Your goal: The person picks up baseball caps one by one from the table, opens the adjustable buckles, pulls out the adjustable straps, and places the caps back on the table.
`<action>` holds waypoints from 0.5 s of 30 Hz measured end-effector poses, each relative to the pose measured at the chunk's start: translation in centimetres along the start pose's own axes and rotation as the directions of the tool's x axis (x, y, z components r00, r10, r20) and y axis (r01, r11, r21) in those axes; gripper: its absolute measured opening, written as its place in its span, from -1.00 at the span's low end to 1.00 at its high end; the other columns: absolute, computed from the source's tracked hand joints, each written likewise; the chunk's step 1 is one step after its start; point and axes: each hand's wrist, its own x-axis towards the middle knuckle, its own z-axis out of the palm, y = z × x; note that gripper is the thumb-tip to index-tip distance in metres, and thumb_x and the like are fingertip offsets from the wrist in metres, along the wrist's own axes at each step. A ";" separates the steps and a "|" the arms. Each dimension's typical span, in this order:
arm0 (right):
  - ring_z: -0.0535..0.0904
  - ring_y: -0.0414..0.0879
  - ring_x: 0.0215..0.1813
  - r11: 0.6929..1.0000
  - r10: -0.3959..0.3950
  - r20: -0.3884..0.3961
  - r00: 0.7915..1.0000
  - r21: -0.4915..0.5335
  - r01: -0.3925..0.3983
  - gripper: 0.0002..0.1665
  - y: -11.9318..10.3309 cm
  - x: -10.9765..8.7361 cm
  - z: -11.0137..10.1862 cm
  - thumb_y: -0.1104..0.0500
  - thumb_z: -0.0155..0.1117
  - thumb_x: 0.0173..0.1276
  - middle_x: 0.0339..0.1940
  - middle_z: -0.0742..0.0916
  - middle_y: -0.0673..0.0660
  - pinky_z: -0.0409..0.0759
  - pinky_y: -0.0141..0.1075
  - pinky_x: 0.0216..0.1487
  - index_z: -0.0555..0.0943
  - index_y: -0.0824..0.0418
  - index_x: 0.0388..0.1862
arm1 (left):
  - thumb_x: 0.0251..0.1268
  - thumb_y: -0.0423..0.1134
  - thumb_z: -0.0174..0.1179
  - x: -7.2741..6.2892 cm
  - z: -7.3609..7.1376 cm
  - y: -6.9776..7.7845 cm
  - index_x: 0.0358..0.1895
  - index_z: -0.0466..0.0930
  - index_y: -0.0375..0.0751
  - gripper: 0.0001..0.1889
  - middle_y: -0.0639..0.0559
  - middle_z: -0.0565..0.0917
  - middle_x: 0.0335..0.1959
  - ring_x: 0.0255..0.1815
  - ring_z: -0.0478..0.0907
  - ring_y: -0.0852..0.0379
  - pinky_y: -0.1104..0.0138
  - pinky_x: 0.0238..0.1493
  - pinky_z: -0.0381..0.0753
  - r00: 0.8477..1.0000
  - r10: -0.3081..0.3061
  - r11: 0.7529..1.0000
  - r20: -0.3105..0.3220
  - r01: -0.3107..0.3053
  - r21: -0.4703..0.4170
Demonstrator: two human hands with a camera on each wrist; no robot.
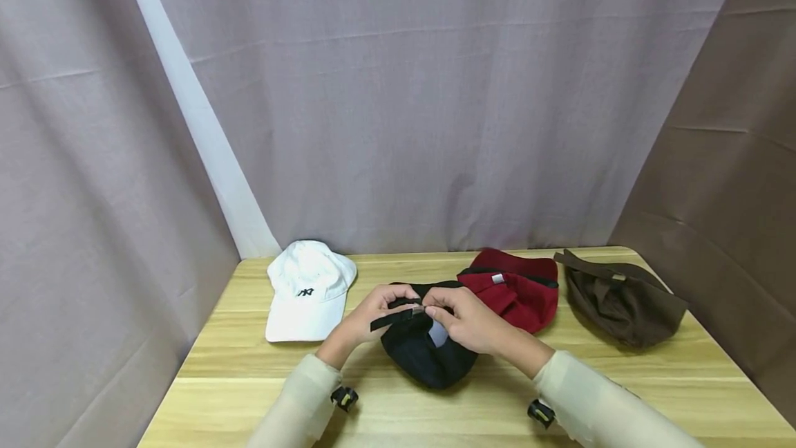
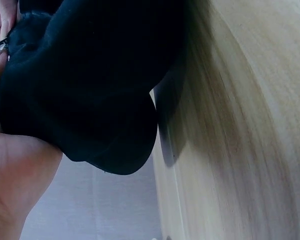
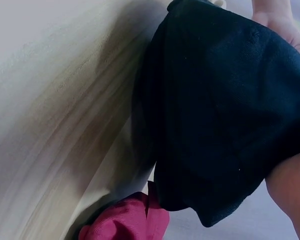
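Both hands hold a black cap (image 1: pixel 429 361) at the middle of the table, with its back strap uppermost. My left hand (image 1: pixel 367 316) grips the cap at the strap's small metal buckle (image 1: pixel 418 310), and the loose strap end (image 1: pixel 390 319) sticks out to the left. On the other side, my right hand (image 1: pixel 463 318) pinches the strap close to the buckle, thumb and index fingertip together. In the left wrist view the cap (image 2: pixel 90 90) hides most of the left fingers. The cap (image 3: pixel 220 115) likewise covers the right fingertips in the right wrist view.
A white cap (image 1: pixel 305 316) with a dark logo lies at the left. Behind the right hand is a red cap (image 1: pixel 528 303), and a brown hat (image 1: pixel 622 306) lies farther right. Grey curtains (image 1: pixel 398 123) stand behind the wooden table (image 1: pixel 218 393).
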 end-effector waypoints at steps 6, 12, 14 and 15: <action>0.50 -0.31 -0.32 1.000 -0.010 0.015 1.000 -0.011 0.010 -0.85 -0.1 0.0 -0.3 0.30 0.24 0.58 -0.35 0.71 0.11 0.50 -0.41 -0.26 0.73 0.16 -0.17 | 0.64 -0.28 0.15 0.0 0.1 0.0 -0.05 0.67 -0.48 -0.75 -0.42 0.68 -0.13 -0.09 0.59 0.34 0.46 0.08 0.59 1.000 0.011 1.000 0.001 -0.011 -0.024; 0.49 -0.33 -0.35 0.999 -0.030 0.010 0.999 -0.032 0.031 -0.83 -0.1 -0.1 -0.5 0.33 0.24 0.58 -0.38 0.67 -0.01 0.50 -0.41 -0.29 0.73 0.13 -0.17 | 0.62 -0.29 0.16 0.1 0.2 0.1 -0.06 0.67 -0.46 -0.77 -0.37 0.69 -0.14 -0.10 0.59 0.34 0.46 0.08 0.58 1.000 -0.008 1.000 0.002 0.008 -0.018; 0.48 -0.34 -0.37 0.999 -0.035 0.004 0.999 -0.033 0.035 -0.82 -0.1 -0.2 -0.4 0.33 0.24 0.57 -0.39 0.66 -0.05 0.50 -0.41 -0.31 0.73 0.11 -0.18 | 0.63 -0.29 0.16 0.1 0.2 0.1 -0.06 0.67 -0.46 -0.77 -0.39 0.69 -0.14 -0.10 0.59 0.34 0.46 0.08 0.58 1.000 -0.002 1.000 -0.002 0.002 -0.014; 0.47 -0.35 -0.39 0.999 -0.036 0.000 0.999 -0.033 0.036 -0.82 -0.2 -0.3 -0.4 0.32 0.25 0.57 -0.40 0.65 -0.06 0.49 -0.41 -0.33 0.73 0.10 -0.19 | 0.63 -0.29 0.15 0.1 0.2 0.1 -0.06 0.67 -0.47 -0.76 -0.41 0.69 -0.15 -0.10 0.60 0.33 0.45 0.07 0.59 1.000 0.005 1.000 -0.004 -0.005 -0.011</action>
